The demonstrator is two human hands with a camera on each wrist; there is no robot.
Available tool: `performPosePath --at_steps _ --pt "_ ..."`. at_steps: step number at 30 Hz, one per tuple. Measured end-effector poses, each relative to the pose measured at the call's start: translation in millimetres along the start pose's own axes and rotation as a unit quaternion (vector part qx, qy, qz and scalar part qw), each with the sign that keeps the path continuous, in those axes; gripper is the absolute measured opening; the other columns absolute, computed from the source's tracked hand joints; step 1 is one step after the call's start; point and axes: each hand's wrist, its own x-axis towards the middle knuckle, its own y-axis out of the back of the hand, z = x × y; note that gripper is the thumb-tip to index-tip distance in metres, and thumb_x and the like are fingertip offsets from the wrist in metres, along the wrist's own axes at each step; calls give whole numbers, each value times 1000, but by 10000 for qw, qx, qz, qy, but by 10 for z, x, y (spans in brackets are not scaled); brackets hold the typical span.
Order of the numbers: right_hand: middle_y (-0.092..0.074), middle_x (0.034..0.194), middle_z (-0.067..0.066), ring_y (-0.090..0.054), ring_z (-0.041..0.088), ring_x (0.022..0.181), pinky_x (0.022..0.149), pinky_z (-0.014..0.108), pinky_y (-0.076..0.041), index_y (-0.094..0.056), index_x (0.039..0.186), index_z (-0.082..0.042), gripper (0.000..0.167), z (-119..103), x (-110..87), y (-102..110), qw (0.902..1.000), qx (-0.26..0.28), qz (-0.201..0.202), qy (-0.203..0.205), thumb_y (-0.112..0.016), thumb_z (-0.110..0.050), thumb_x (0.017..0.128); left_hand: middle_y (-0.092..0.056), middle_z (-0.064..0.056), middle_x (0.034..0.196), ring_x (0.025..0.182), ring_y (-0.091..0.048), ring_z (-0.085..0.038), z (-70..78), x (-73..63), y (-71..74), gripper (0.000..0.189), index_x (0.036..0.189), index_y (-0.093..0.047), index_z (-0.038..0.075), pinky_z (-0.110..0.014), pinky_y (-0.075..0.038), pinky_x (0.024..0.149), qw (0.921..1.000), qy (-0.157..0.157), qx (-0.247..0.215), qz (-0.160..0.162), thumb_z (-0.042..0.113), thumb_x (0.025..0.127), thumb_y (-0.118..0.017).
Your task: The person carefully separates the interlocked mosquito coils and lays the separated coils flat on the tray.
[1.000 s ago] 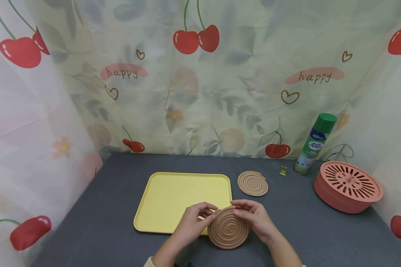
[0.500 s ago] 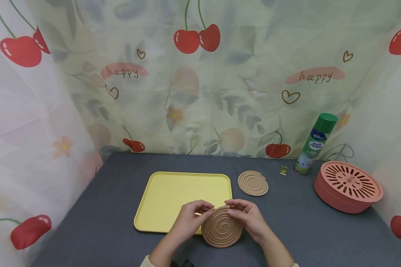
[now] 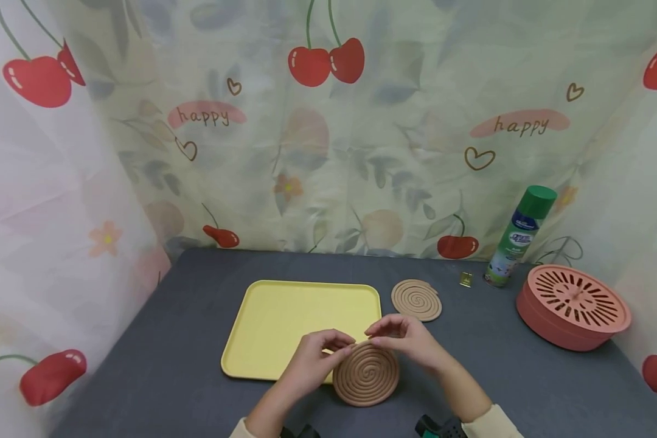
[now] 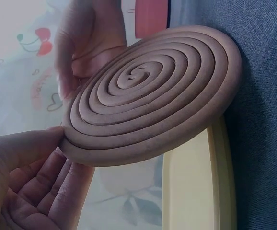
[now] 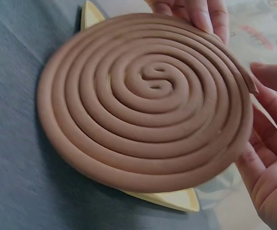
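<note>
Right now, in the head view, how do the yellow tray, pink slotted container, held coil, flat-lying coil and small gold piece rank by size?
1. Yellow tray
2. Pink slotted container
3. Held coil and flat-lying coil, unranked: the held one looks larger but is nearer the camera
4. Small gold piece

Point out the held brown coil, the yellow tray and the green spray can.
Held brown coil (image 3: pixel 367 373): head view, near the centre of its spiral face.
Yellow tray (image 3: pixel 287 319): head view, a bare part of its flat bottom.
Green spray can (image 3: pixel 519 238): head view, the label on its body.
</note>
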Motion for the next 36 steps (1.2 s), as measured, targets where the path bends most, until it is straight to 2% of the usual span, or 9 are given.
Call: performPosePath --at_steps 2,7,16,24,29,36 --pt "-66 101 19 -63 10 88 77 24 -51 -64 102 6 27 -29 22 19 9996 -244 -103 -47 -68 -15 85 -70 -4 88 80 -65 -10 11 -4 4 15 97 -70 8 -18 -51 66 10000 25 -10 -19 19 88 -64" --pt "-66 99 12 -62 11 88 78 25 -50 -66 97 3 23 -46 30 42 9980 -545 -314 -45 -68 -17 85 -70 -3 88 80 -64 -10 24 -10 11 16 97 -70 9 -18 -51 66 10000 29 -7 -29 20 88 -64" --pt "-66 89 0 -62 9 81 74 24 -51 -65 96 3 22 -55 -26 36 9979 -500 -386 130 -67 -17 86 -71 -2 89 82 -65 -10 19 -14 6 15 98 -70 9 -20 -51 71 9999 -109 72 -21 20 89 -64" --pt "-66 87 -5 -62 6 78 72 23 -52 -65 95 4 20 -45 -69 32 9977 -479 -360 329 -67 -14 86 -71 -2 90 82 -64 -12 18 -14 6 15 98 -70 11 -20 -51 69 9999 -38 -6 -94 21 88 -64" --pt "-65 92 -2 -62 5 84 74 25 -53 -64 94 5 19 -59 -94 23 9965 -455 -424 552 -66 -12 86 -71 -3 89 81 -64 -12 15 -15 -1 13 97 -70 10 -21 -51 69 10000 -40 26 -71 19 89 -64" --pt "-65 96 14 -61 4 89 77 26 -53 -65 95 4 16 -74 -109 8 9956 -491 -447 658 -65 -10 86 -70 -3 88 81 -64 -12 21 -30 -2 13 97 -70 10 -21 -50 68 10000 -19 55 -42 17 88 -64"
